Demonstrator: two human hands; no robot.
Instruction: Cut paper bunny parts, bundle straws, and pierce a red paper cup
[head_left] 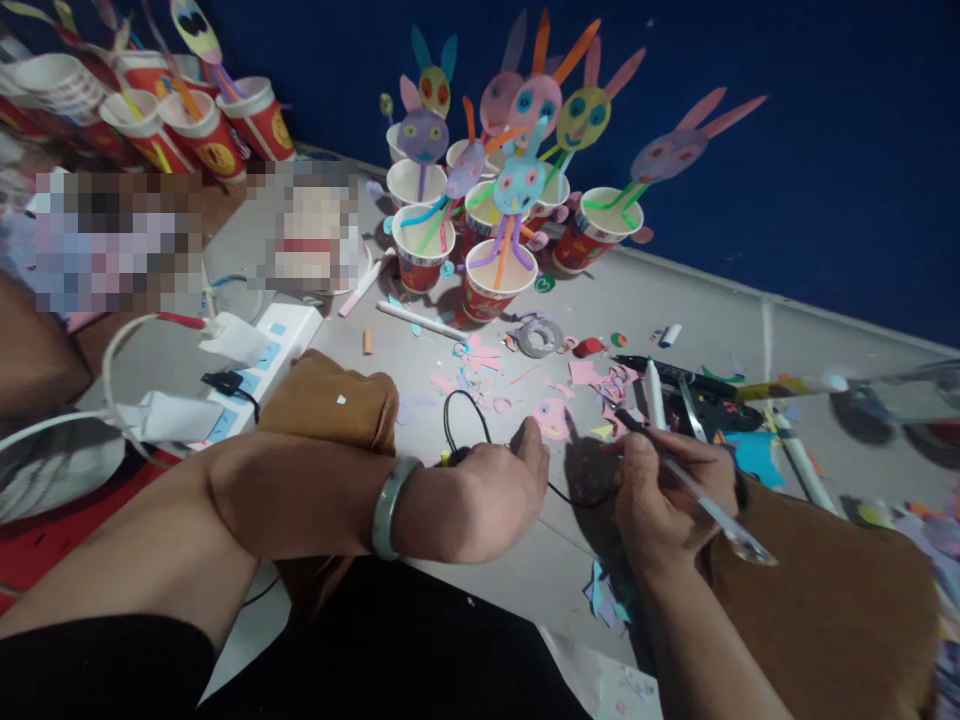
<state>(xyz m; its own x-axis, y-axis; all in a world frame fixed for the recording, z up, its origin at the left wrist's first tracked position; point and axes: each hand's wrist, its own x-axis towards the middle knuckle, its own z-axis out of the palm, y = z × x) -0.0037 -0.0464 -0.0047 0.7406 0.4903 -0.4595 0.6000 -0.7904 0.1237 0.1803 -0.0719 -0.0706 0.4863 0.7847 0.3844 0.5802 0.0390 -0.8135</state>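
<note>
My left hand (480, 505), with a pale green bangle on the wrist, has its fingers curled together. Its fingertips meet the edge of a pink paper cutout (553, 420) on the table; the grip is partly hidden behind the hand. My right hand (671, 500) is closed around a clear-barrelled pen (712, 515), whose dark end points left towards the cutout. A thin black cord (450, 410) loops up behind my left hand and passes between both hands. Pink and lilac paper scraps (480, 355) lie beyond the fingers.
Paper cups (501, 280) with rabbit-faced paper figures stand against the blue wall. A tape roll (540, 338), a white marker (424, 320) and a red cap (589, 347) lie before them. At left are a power strip (289, 325) and a brown cushion (330, 400).
</note>
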